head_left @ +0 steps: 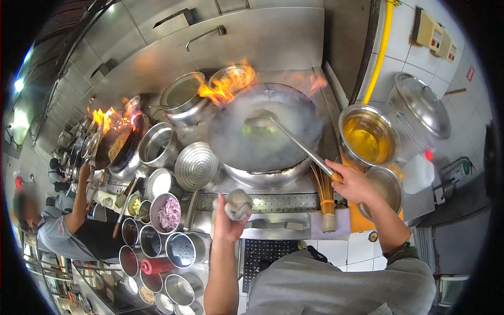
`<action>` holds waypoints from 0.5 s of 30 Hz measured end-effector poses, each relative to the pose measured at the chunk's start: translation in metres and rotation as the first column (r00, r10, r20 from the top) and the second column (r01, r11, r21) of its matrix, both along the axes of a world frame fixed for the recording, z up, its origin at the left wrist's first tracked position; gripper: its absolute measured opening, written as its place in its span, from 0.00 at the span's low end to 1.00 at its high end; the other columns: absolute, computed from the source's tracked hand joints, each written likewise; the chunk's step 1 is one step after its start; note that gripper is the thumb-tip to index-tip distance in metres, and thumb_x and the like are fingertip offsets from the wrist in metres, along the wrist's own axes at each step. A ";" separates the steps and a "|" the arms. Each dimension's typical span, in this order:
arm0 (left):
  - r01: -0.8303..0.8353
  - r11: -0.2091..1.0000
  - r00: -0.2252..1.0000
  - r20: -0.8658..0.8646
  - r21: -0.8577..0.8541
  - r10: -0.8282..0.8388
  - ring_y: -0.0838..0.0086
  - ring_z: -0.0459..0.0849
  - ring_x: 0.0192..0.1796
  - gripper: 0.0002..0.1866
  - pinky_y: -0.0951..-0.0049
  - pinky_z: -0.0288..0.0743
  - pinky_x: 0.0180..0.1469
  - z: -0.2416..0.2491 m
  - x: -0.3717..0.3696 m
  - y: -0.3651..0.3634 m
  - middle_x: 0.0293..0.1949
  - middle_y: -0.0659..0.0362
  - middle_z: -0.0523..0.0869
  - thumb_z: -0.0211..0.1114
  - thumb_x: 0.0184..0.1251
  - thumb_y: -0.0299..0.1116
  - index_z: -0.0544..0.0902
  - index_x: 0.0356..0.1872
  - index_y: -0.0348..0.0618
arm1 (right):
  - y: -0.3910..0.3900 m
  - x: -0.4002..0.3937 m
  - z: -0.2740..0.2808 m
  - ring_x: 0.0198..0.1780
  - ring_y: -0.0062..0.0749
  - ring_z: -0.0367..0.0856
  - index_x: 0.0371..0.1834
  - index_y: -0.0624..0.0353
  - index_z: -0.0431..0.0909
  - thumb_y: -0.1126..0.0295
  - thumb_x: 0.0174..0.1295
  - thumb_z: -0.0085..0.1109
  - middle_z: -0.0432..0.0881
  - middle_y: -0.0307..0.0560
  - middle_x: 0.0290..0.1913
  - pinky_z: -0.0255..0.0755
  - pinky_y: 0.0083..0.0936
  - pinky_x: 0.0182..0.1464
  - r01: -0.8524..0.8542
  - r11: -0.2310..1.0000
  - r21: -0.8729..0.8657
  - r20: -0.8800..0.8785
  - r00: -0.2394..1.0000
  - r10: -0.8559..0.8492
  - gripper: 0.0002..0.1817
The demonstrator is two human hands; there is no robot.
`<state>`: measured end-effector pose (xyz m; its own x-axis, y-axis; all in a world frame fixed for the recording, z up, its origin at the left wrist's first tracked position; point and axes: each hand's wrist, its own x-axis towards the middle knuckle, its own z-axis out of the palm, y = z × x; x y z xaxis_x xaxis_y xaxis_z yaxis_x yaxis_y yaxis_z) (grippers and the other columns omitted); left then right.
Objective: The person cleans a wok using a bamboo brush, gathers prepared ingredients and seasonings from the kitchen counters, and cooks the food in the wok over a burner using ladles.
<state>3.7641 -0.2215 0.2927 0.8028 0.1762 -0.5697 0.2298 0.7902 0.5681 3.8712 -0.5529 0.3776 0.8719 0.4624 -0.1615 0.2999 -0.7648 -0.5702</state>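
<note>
My right hand (353,181) is closed around the wooden handle of a long metal ladle (302,142). The ladle's bowl is over the large wok (231,139), where steam hides most of the inside and something green shows faintly. Flames rise at the wok's back left edge. In front of the wok, my left hand (229,223) holds a folded grey cloth (239,205). A bamboo brush (326,205) stands just below my right hand.
A perforated skimmer (196,166) lies left of the wok. A pot of yellow liquid (367,137) is at the right. Many metal containers, one with chopped onion (169,212), fill the left front. A co-worker (58,231) handles a flaming wok (126,144).
</note>
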 end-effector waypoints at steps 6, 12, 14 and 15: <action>0.176 0.982 0.984 -0.011 0.066 -0.175 0.64 0.78 0.49 0.36 0.57 0.75 0.47 0.026 0.059 -0.029 0.49 0.56 0.78 0.39 0.64 0.69 0.72 0.53 0.48 | 0.013 0.039 -0.011 0.48 0.52 0.76 0.65 0.51 0.64 0.75 0.52 0.53 0.77 0.59 0.47 0.69 0.38 0.52 -0.065 0.996 -0.061 0.253 0.964 0.078 0.32; 0.227 0.971 0.967 -0.136 0.073 -0.216 0.63 0.80 0.47 0.22 0.58 0.78 0.44 0.039 0.088 -0.041 0.47 0.52 0.80 0.51 0.68 0.49 0.72 0.51 0.41 | -0.025 0.042 0.010 0.40 0.40 0.79 0.65 0.52 0.64 0.76 0.54 0.54 0.78 0.52 0.41 0.73 0.32 0.44 -0.002 0.992 0.127 0.061 0.998 -0.006 0.31; 0.257 0.966 0.961 -0.099 -0.023 -0.258 0.61 0.80 0.44 0.17 0.57 0.78 0.46 0.017 0.100 -0.036 0.44 0.52 0.80 0.52 0.65 0.42 0.74 0.48 0.42 | -0.024 0.051 0.007 0.25 0.26 0.75 0.66 0.53 0.63 0.74 0.56 0.57 0.75 0.43 0.30 0.72 0.27 0.32 0.279 0.840 0.464 -0.335 0.934 -0.125 0.31; 0.298 0.949 0.951 -0.051 -0.107 -0.304 0.60 0.81 0.42 0.13 0.55 0.78 0.49 0.005 0.105 -0.033 0.42 0.51 0.81 0.53 0.62 0.35 0.75 0.46 0.43 | -0.017 0.062 0.010 0.25 0.26 0.75 0.66 0.53 0.63 0.74 0.56 0.57 0.75 0.43 0.30 0.72 0.27 0.32 0.276 0.843 0.461 -0.337 0.933 -0.121 0.31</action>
<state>3.8688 -0.2547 0.2978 0.7699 -0.1261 -0.6256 0.4998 0.7287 0.4682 3.9329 -0.5699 0.3873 0.9047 0.3687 -0.2135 -0.0617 -0.3825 -0.9219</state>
